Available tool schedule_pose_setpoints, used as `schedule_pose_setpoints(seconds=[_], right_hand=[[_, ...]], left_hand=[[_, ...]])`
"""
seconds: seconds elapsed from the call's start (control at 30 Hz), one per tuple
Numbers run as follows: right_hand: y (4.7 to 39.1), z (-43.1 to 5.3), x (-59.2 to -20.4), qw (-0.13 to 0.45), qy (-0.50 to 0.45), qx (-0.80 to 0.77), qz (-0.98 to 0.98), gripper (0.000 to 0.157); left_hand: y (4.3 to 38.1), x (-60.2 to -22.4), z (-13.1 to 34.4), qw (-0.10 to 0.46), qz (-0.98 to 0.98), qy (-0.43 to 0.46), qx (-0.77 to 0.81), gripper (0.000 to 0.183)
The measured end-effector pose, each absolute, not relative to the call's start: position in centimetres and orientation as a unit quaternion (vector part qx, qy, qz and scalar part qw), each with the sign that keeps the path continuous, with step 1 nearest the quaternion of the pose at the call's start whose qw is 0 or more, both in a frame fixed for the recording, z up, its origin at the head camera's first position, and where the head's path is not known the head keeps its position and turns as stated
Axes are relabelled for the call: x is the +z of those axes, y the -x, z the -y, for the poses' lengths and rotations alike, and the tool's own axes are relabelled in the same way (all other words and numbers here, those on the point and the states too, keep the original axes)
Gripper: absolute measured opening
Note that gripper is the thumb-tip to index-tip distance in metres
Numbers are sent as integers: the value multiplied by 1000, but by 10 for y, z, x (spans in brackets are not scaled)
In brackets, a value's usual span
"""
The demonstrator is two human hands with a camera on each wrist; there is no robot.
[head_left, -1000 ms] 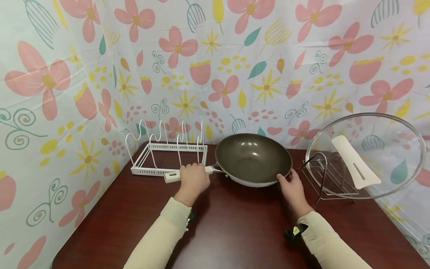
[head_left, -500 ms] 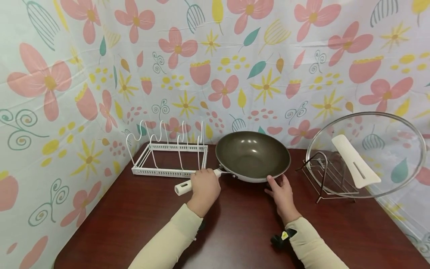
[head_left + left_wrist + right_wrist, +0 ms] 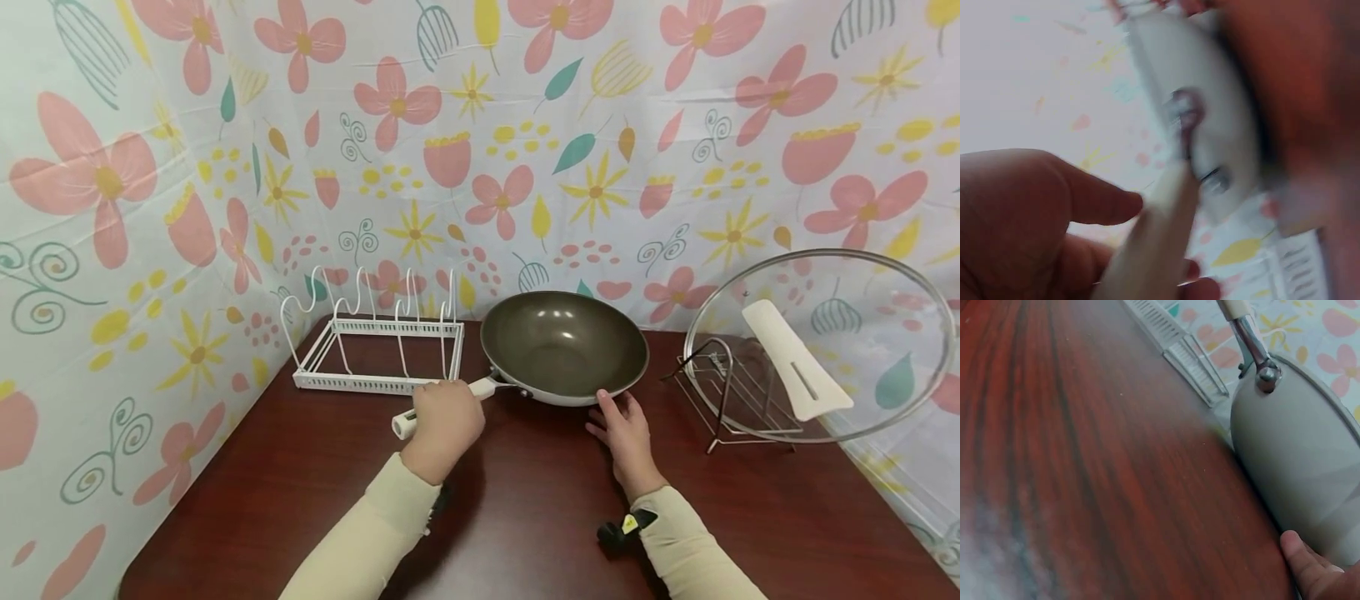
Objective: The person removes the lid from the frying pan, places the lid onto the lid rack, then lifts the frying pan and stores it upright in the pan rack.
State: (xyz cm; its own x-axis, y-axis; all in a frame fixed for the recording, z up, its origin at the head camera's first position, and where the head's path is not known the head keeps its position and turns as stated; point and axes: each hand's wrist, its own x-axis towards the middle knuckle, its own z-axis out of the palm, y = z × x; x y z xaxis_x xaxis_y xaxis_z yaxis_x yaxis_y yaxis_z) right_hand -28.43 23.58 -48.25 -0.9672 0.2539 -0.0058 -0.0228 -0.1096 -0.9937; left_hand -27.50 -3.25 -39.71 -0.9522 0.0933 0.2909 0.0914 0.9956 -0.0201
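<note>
A wok (image 3: pixel 566 346) with a dark inside and a pale outside stands at the back middle of the table. Its white handle (image 3: pixel 482 388) points toward the front left, and my left hand (image 3: pixel 450 419) grips it from above. In the left wrist view, the thumb and fingers lie around that handle (image 3: pixel 1159 244), which is blurred. At the wok's near right side is my right hand (image 3: pixel 626 437), fingers spread and a fingertip at the rim. The right wrist view has a fingertip (image 3: pixel 1291 542) low against the wok's pale outer wall (image 3: pixel 1297 450), close to the tabletop.
A white wire rack (image 3: pixel 360 383) with upright loops stands just left of the wok. To the right, a small metal stand (image 3: pixel 723 396) bears a large glass lid (image 3: pixel 720 325) with a white handle. A floral curtain (image 3: pixel 480 125) hangs behind the brown table (image 3: pixel 525 517).
The wok's handle has swung toward the front right with my left hand on it. My right hand has slid left along the rim, and its grip has loosened.
</note>
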Motion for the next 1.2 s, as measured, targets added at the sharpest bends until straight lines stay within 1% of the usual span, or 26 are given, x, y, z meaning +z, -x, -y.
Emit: schedule_pose_setpoints(seconds=[0.13,0.3,0.47,0.67,0.83,1.2], right_hand=[[286,-236,-485,94,82,736,666,84],[286,-235,-485,88,77,733,670,82],[287,-236,-485,83,73,730,675,83],[288,-241,-487,73,62,729,677,83],[289,-245,-488,69,61,737,669,85],[290,-247,-489,68,76,746,658,87]], left_hand=[[269,-372,60,57,995,71,-28,34],[266,-347,103,-39,985,148,-80,25],[270,-335,127,-129,959,199,-157,25],[282,-340,132,-171,930,258,-201,18],[290,-349,132,-209,907,279,-236,14],[303,-366,128,-283,842,331,-318,20]])
